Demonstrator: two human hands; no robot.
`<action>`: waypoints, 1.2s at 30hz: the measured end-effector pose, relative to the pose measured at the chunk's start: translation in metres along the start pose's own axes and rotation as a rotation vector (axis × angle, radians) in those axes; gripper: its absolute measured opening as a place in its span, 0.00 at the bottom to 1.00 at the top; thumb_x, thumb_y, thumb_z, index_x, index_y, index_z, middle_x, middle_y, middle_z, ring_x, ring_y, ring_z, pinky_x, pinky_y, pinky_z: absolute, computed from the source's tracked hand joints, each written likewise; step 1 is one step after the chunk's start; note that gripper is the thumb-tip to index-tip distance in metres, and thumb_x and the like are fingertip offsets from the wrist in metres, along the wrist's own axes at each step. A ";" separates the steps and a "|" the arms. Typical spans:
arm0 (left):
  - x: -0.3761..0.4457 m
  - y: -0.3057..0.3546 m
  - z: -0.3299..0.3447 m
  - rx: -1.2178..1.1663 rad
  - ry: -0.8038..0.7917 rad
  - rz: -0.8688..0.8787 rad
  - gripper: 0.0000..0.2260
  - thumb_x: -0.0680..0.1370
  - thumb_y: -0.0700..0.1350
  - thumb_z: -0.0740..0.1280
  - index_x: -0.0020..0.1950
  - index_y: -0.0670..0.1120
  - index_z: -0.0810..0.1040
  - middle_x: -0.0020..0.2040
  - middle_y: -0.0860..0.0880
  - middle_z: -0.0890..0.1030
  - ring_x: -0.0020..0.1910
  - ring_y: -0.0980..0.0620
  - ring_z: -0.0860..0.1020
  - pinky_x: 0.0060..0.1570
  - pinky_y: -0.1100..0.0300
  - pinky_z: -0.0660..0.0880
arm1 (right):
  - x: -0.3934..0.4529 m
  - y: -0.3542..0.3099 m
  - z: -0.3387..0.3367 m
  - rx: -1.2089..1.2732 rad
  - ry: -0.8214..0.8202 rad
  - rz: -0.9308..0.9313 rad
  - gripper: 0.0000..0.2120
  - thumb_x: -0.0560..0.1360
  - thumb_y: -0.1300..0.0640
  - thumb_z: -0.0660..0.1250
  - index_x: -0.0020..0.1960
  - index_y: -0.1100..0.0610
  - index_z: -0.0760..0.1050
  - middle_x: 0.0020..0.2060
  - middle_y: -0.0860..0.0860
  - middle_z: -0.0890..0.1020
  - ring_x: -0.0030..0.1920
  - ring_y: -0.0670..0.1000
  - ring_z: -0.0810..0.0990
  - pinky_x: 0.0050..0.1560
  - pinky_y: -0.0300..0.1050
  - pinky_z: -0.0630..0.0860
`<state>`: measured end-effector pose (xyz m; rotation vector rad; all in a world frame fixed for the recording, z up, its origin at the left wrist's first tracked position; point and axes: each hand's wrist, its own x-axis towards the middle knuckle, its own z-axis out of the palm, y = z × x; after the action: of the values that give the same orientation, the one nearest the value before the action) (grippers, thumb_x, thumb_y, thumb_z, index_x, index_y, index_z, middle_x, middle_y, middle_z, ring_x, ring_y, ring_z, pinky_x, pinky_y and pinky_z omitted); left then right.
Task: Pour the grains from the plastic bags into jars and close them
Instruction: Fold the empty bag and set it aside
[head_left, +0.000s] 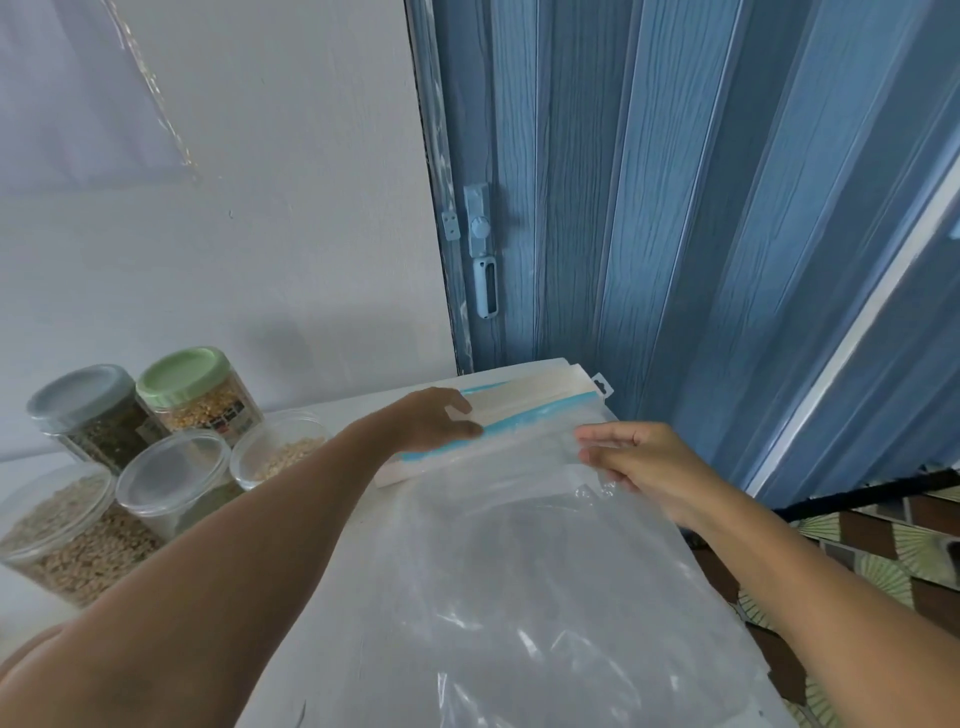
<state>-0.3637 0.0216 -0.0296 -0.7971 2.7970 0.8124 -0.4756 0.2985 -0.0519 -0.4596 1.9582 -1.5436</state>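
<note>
Empty plastic bag (545, 587) pinched by right hand (644, 467); left hand (431, 421) flat; jars (67, 530) hold grains.

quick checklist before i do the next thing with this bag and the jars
1. Plastic bag emptied: ok, it lies flat and see-through.
2. Right hand holds the bag's top edge: ok, fingers pinch it.
3. Left hand on the stack of blue-striped bags: ok, resting there.
4. Green-lid jar and grey-lid jar closed: ok.
5. Front three jars closed: cannot tell.
6. Grains spilled on the table: none seen, ok.
</note>
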 end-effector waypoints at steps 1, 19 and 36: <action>0.000 -0.002 0.001 -0.014 -0.028 -0.007 0.17 0.83 0.52 0.67 0.71 0.50 0.76 0.64 0.46 0.79 0.60 0.45 0.79 0.59 0.54 0.76 | -0.001 0.001 -0.001 -0.002 0.000 0.003 0.12 0.75 0.61 0.77 0.58 0.53 0.85 0.40 0.43 0.86 0.26 0.39 0.73 0.30 0.29 0.70; -0.006 0.000 -0.016 -0.138 0.254 0.145 0.25 0.72 0.41 0.81 0.68 0.50 0.79 0.44 0.51 0.84 0.43 0.54 0.81 0.42 0.65 0.72 | -0.004 0.004 0.001 0.014 0.003 -0.012 0.12 0.76 0.61 0.76 0.58 0.52 0.85 0.38 0.41 0.85 0.28 0.40 0.73 0.31 0.31 0.71; -0.027 0.013 -0.056 -0.083 0.380 0.265 0.24 0.77 0.41 0.77 0.69 0.54 0.75 0.46 0.52 0.85 0.46 0.53 0.81 0.40 0.75 0.70 | 0.065 -0.038 0.032 0.154 0.019 -0.027 0.09 0.78 0.65 0.73 0.55 0.54 0.85 0.46 0.49 0.87 0.33 0.43 0.75 0.31 0.32 0.71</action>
<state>-0.3461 0.0137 0.0312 -0.6600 3.2791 0.9035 -0.5079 0.2253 -0.0351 -0.4099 1.8371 -1.7059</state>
